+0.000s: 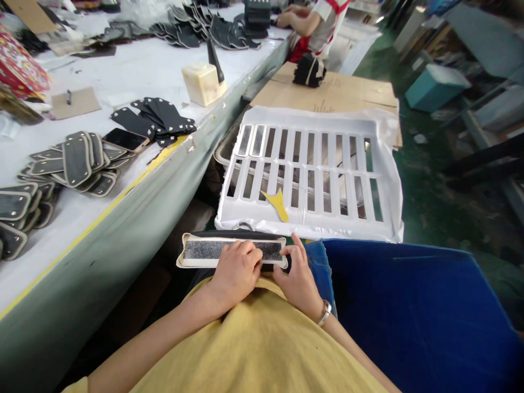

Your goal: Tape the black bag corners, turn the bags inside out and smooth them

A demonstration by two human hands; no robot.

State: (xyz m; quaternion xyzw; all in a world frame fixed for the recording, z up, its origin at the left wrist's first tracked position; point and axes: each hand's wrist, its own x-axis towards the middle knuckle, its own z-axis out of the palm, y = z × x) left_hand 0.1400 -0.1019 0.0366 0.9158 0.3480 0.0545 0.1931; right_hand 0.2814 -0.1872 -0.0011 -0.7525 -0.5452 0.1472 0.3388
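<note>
- Long narrow rectangular strip (204, 251), speckled dark grey face with raised cream border: lies crosswise just before the person's waist, on the near side of the rack.
- Left hand (239, 267): fingers together and bent, laid over the strip right of its middle; cannot tell whether it grips.
- Right hand (301, 275): half open, one finger raised apart, index fingertip on the grey face near the right end, thumb by the near edge; cannot tell whether it pinches. Beside the left hand, silver bracelet (325, 313) at its wrist.
- White rack (347, 225), two rows of slots: beyond the hands.
- Two small grey strips with white borders (257, 140): side by side at the rack's far left corner.
- Flat yellow forked piece (279, 205): on the rack's near part.
- Deep blue bin (409, 305): right of the right hand.
- White-topped bench (135, 65): at left, bearing heaped grey rounded pieces with pale edging (77, 159) and a dark-screened phone (125, 140).
</note>
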